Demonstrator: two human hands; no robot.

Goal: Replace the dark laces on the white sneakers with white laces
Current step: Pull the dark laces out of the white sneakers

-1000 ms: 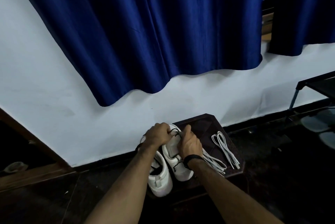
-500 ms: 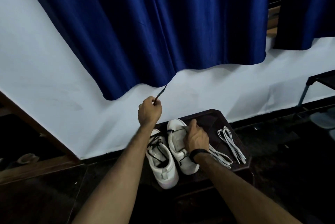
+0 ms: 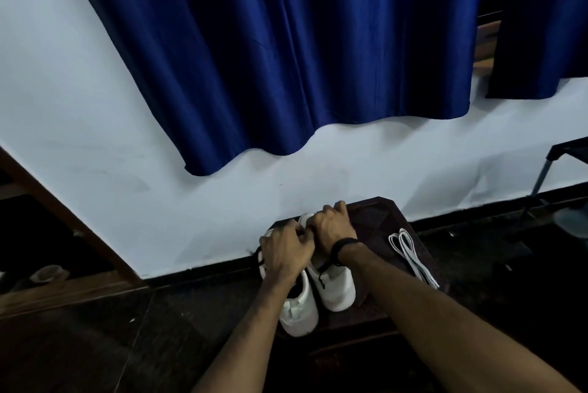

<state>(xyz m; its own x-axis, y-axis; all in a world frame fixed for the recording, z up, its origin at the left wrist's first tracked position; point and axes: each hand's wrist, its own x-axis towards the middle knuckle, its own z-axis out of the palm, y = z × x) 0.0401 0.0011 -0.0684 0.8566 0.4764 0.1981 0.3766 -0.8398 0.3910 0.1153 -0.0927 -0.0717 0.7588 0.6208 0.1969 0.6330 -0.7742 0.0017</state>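
2 white leather sneakers (image 3: 334, 284) sit side by side on a dark wooden stool (image 3: 375, 217), toes at its near edge. the left hand (image 3: 284, 254) and right hand (image 3: 332, 227) meet over the right shoe's lacing, fingers curled; whether they pinch the dark lace (image 3: 323, 271) cannot be told. a folded white lace (image 3: 410, 252) lies well apart toward the stool's right edge, bare wood between. a blue curtain (image 3: 286, 42) hangs above.

white sneakers (image 3: 334, 290) side by side; dark laces (image 3: 322, 275) loose | white laces (image 3: 410, 254) beside
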